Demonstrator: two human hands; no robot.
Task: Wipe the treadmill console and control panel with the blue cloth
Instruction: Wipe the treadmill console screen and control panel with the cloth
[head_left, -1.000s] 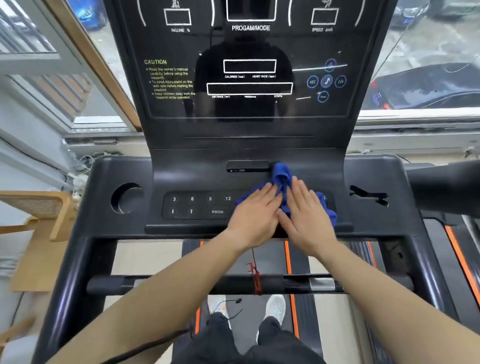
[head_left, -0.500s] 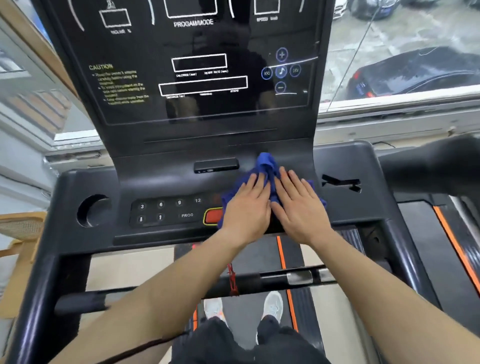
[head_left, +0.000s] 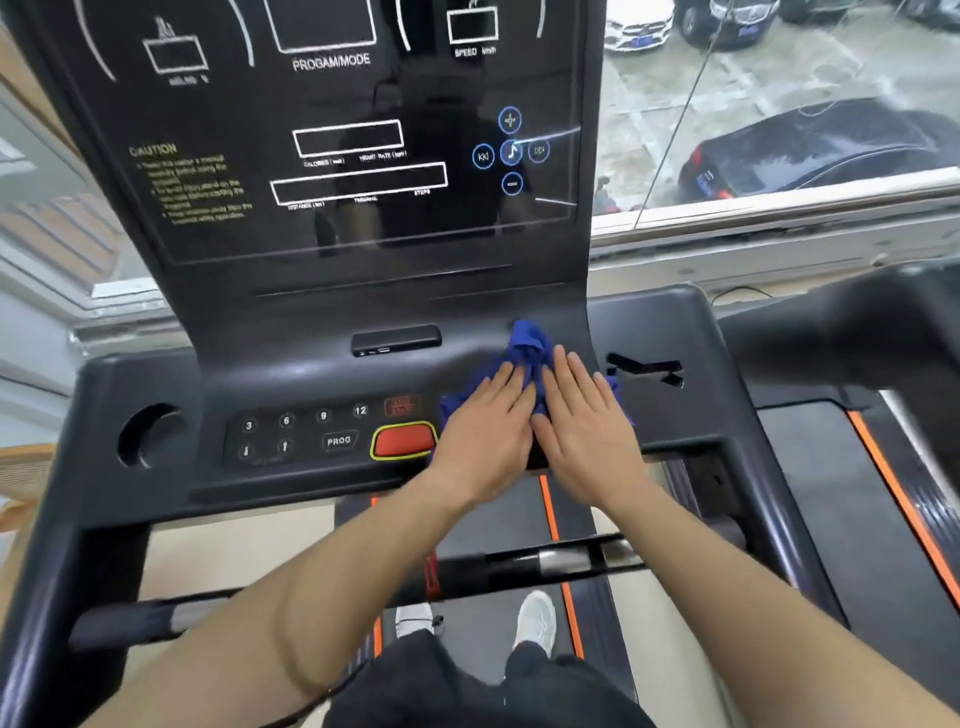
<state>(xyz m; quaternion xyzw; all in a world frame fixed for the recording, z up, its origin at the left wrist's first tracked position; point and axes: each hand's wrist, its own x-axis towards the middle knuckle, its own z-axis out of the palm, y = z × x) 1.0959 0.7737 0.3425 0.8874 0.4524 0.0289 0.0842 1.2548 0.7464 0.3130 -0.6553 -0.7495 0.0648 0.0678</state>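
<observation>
Blue, crumpled cloth (head_left: 524, 348) lay pinned on the right half of the black button-studded control panel (head_left: 291, 436) as I pressed both hands flat on it, side by side, thumbs almost touching. My left hand (head_left: 485, 431) and right hand (head_left: 587, 421) had fingers spread and extended; neither grip was curled around the fabric, which was held only by palm pressure against the sloped plastic. A bunched peak of cloth rose ahead of my fingertips, toward the base of the glossy black upright console screen (head_left: 332, 156), and a blue edge showed past my right hand.

The relation that mattered, as I judged it: the panel's long axis ran left to right, and the uncovered stretch lay to the left of my grip. The red oval stop button with yellow rim (head_left: 405, 440) sat just beside my left hand, with the numbered speed keys (head_left: 304, 415) and the round cup recess (head_left: 143, 434) farther left. The left hand was therefore the nearer one to lead a sweep that way. The screen stood directly ahead and above the cloth, apart from it, and I took it as not yet reached from this position.
</observation>
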